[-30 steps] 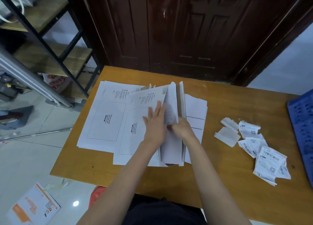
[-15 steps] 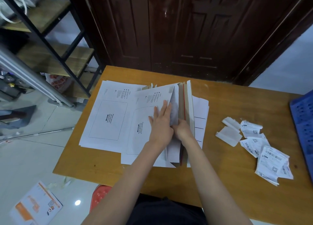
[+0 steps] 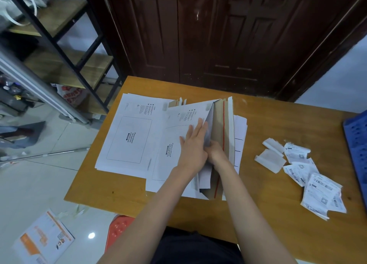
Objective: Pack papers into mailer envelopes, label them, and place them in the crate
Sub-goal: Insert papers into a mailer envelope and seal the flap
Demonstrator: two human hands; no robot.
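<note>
The mailer envelope (image 3: 174,144) lies mid-worktop, white card printed with a rounded label box, its mouth propped open to show brown cardboard lining and a thin red tear strip (image 3: 223,128). White paper sheets (image 3: 207,132) sit partway inside. The left hand (image 3: 193,148) lies flat on the envelope face, fingers straight and close together. The right hand (image 3: 217,151) is tucked into the opening, fingers curled on the sheets. A second flat mailer (image 3: 127,136) lies just left, overlapped. More white sheets (image 3: 240,136) lie under the flap. Crumpled barcode labels (image 3: 309,176) are scattered to the right, near a perforated blue crate (image 3: 357,144). The worktop (image 3: 268,214) is smooth orange-brown wood.
</note>
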